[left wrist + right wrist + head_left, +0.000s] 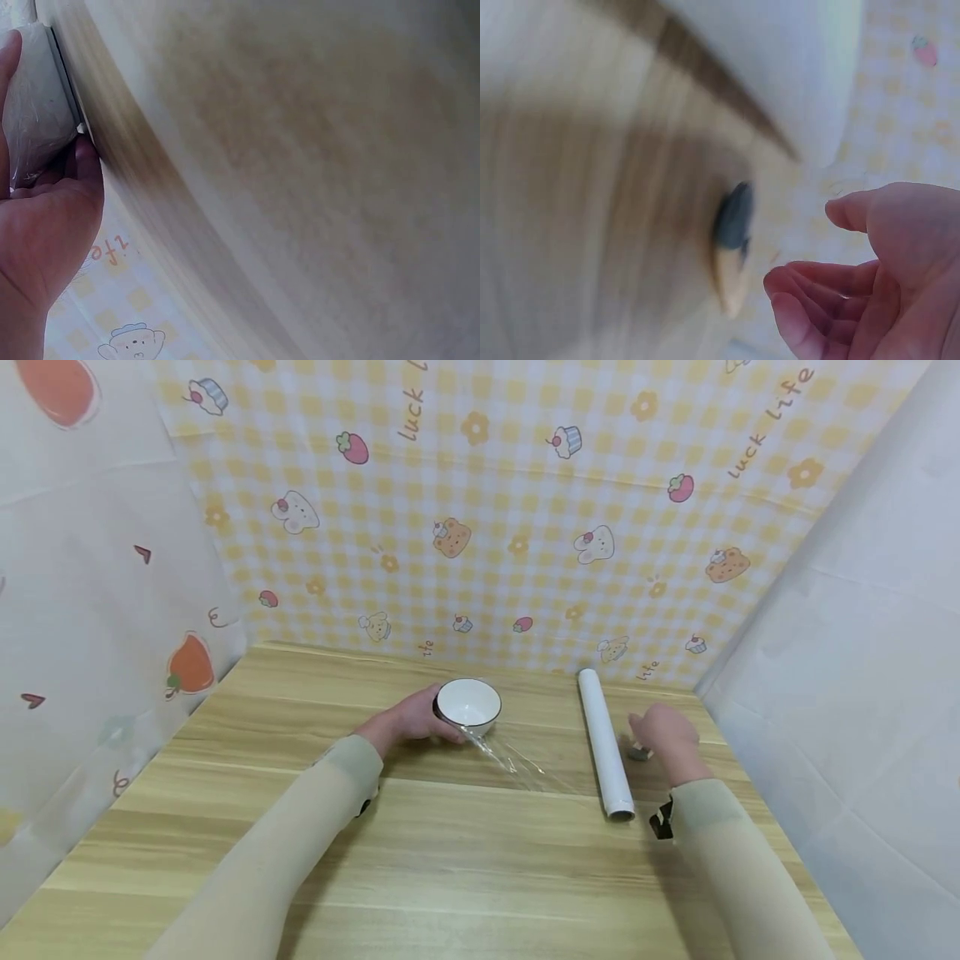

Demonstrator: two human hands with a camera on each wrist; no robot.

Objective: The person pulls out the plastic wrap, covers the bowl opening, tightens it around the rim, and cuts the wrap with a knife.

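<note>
My left hand (415,717) grips the side of a white bowl (468,700) with a dark rim. Clear plastic film clings to the bowl's side in the left wrist view, wrinkled over the white wall (37,97). From the bowl, a stretch of cling film (517,767) runs toward a white roll of cling film (603,739) lying on the table. To the right of that roll, my right hand (667,735) hovers with loosely bent fingers and holds nothing. Close to it lies a small dark-and-beige object (735,221), blurred, its kind unclear.
The wooden table (480,877) meets a yellow checked cloth (495,568) at the back. White cloths hang at the left (90,635) and right (847,652) sides. The roll lies lengthwise between the bowl and my right hand.
</note>
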